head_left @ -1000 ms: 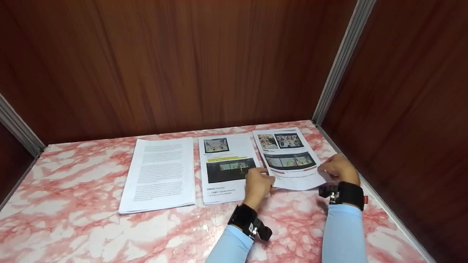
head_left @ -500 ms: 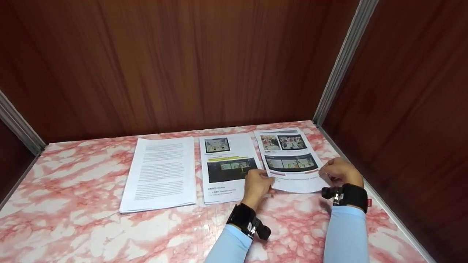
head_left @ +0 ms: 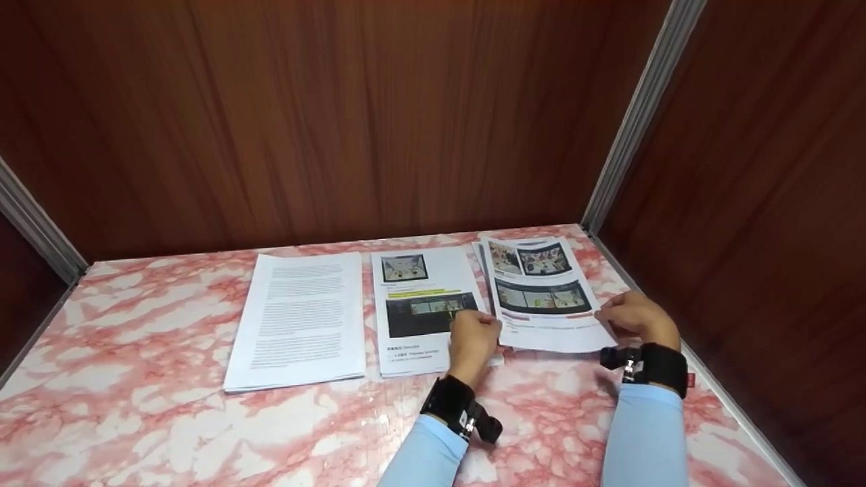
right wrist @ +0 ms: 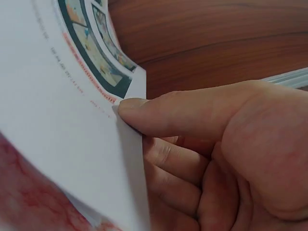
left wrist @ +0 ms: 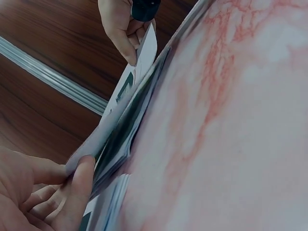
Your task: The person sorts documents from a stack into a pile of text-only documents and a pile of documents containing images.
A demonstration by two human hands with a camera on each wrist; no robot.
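A printed sheet of paper [head_left: 551,335] with photos and a few lines of text is raised between both hands, bowing slightly. My left hand [head_left: 471,341] pinches its left edge low down, and my right hand [head_left: 639,319] holds the right edge, thumb [right wrist: 159,113] on the printed face and fingers behind. Beneath the sheet lie more papers [left wrist: 126,139], a gap showing between them in the left wrist view. Just left, partly behind my left hand, rests a paper stack [head_left: 433,270] with a yellow-highlighted line and a dark screenshot.
A thicker text-covered stack [head_left: 298,325] lies farther left on the red-and-white marbled table [head_left: 169,419]. Dark wood panels [head_left: 338,122] stand at the back and right, joined by a metal corner post [head_left: 643,115]. The table's right edge runs close by my right arm.
The sheet has risen off the papers below and shifted slightly right, baring their left edge. My right hand has moved a little right with it; the other two stacks stay put.
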